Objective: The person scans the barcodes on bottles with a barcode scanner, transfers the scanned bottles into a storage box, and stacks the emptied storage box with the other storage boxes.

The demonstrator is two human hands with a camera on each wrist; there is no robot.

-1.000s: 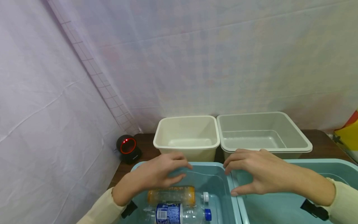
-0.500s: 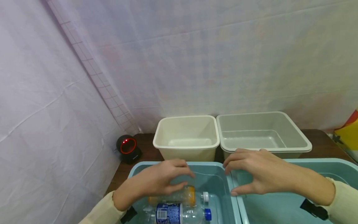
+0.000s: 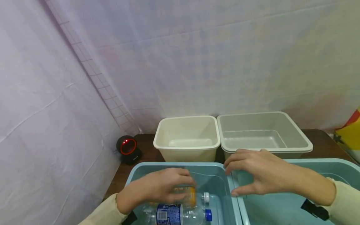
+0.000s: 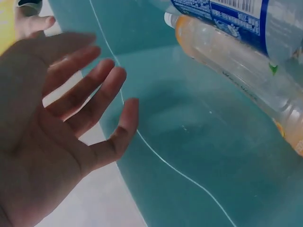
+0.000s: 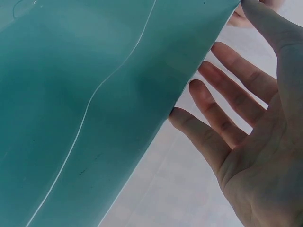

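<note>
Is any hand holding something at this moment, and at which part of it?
Nothing is held. The left hand is open above the orange bottle; the right hand hangs open.

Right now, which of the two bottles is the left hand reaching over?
The orange-label bottle, lying farther back in the teal bin; the left hand hovers over it. The blue-label bottle lies nearer, uncovered.

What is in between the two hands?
In the head view, the adjoining rims of the two teal bins run between the left hand and the right hand; nothing else lies there.
</note>
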